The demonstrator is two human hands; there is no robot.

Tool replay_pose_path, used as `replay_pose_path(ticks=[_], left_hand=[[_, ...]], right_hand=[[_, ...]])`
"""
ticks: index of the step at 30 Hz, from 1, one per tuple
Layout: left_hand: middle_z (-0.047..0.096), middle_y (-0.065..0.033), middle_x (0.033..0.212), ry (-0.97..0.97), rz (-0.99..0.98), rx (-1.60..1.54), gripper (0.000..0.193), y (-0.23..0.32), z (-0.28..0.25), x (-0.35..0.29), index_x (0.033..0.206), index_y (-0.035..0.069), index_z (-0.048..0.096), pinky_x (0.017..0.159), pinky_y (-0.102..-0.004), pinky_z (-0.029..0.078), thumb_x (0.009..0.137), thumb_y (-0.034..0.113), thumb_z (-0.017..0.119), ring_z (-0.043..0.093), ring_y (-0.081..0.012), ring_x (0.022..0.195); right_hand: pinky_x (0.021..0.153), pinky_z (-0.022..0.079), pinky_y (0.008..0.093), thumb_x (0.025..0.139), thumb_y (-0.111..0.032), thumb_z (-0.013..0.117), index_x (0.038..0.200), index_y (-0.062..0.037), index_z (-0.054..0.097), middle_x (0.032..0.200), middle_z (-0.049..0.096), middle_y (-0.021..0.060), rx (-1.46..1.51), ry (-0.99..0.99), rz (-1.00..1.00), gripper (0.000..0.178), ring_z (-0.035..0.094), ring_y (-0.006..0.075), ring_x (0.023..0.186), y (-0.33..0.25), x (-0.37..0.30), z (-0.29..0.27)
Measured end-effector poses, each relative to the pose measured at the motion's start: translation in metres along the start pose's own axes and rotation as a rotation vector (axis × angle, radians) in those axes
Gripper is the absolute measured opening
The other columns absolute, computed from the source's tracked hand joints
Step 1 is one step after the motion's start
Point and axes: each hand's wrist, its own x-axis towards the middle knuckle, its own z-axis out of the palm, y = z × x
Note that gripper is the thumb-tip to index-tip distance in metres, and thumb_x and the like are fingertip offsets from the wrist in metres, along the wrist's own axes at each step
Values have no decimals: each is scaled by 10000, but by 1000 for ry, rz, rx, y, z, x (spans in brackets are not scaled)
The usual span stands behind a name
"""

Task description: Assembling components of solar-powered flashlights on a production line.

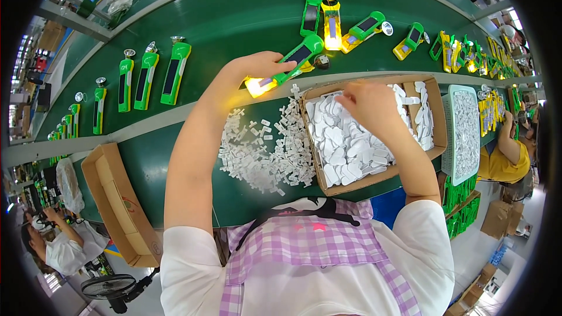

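Note:
My left hand (257, 65) is closed on a green flashlight (297, 57) with a dark panel on its side, over the green work surface. A yellow part of that flashlight glows beside my wrist, and its lamp head points right. Over a cardboard box (440, 105) of white oval plastic pieces (345, 140) hovers my right hand (372, 105), fingers curled and thumb pointing left. Whatever its fingertips hold, if anything, is hidden. Small clear plastic parts (266, 152) lie heaped left of the box.
Several green-and-yellow flashlights (172, 74) stand along the far strip, some lit. A pale basket (451, 140) of small clear parts sits right of the box. An open cardboard tray (117, 210) lies at the left. A co-worker in yellow (509, 158) works at the right.

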Motion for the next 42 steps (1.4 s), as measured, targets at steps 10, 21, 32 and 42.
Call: replay_pose_path(ticks=[10, 21, 32, 42], left_hand=[[602, -196, 1164, 49, 103, -1597, 516, -12, 36, -63, 1227, 29, 530, 727, -363, 562, 940, 451, 452, 618, -284, 1049], [597, -122, 1023, 348, 528, -2146, 520, -4, 93, -99, 1191, 42, 500, 788, -437, 505, 956, 492, 385, 602, -247, 893], [595, -56, 1032, 590, 484, -1985, 351, -13, 105, -76, 1221, 113, 469, 839, -357, 475, 987, 373, 437, 585, -178, 955], [551, -57, 1127, 745, 528, -1898, 632, 13, 94, -86, 1250, 78, 444, 950, -333, 397, 974, 583, 185, 534, -175, 1057]], right_hand=[[586, 489, 370, 751, -323, 716, 783, -44, 645, 617, 632, 84, 176, -171, 112, 289, 630, 277, 627, 9, -9, 29], [633, 451, 208, 839, -81, 680, 929, -7, 611, 798, 652, 21, 1073, -318, 78, 136, 585, 61, 727, -40, 15, 2], [730, 495, 216, 835, -75, 687, 1017, -27, 606, 868, 689, 32, 1098, -148, 52, 205, 630, 78, 787, -105, 45, 9], [657, 533, 278, 819, -127, 685, 1035, -42, 652, 829, 699, 99, 590, 9, -163, 235, 681, 187, 719, -137, 62, 36]])
